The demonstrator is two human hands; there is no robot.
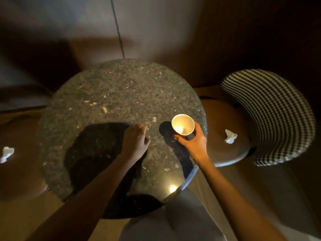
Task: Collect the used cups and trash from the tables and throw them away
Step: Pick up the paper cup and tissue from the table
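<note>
Head view looks down on a round, dark speckled stone counter (107, 94) in dim, warm light. A person's right hand (195, 145) grips a small paper cup with a red outside and a white inside (182, 124), thumb and fingers curled round its lower wall near the counter's right edge; the cup stands upright, mouth open to the camera, and whether its base touches the stone cannot be told. The left hand (135, 141) hovers or rests palm down near the middle of the counter, just left of the cup, its fingers loosely curled; whether they pinch anything cannot be told. Small pale scraps (105, 109) dot the stone. To the right, a crumpled white paper napkin (230, 136) lies on the brown round seat (220, 153) of a chair with a curved black-and-white checked backrest (271, 117). At far left, another crumpled white napkin (7, 153) lies on a second brown seat (20, 180). The hands' shadows fall dark across the counter
</note>
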